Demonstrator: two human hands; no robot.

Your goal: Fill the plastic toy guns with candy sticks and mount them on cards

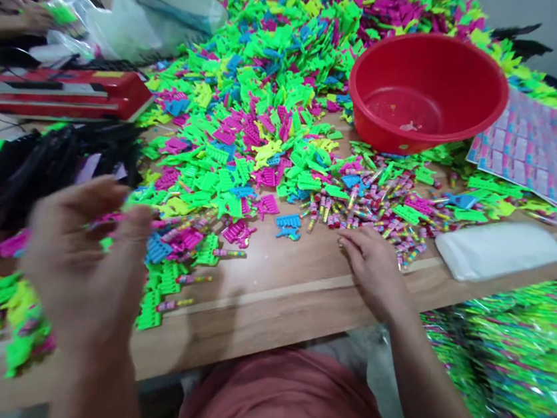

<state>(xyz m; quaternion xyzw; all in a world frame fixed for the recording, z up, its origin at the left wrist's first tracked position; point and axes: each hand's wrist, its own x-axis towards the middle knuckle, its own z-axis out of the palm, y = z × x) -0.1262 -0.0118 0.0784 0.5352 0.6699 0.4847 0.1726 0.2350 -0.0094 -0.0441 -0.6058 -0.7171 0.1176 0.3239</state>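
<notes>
Left hand is left of the basin, fingers parted.
Right hand, fingers nearly together, is beside tubes before the basin; if it holds any, I cannot tell.

From here I see neon green, magenta, blue and yellow plastic pieces across the upper centre; little tubes in pink, red and yellow, right of centre; a red basin and pink-and-blue blocked sheet, upper right; brown wood-grain tabletop, lower centre; dusty-red cloth, bottom edge.
</notes>
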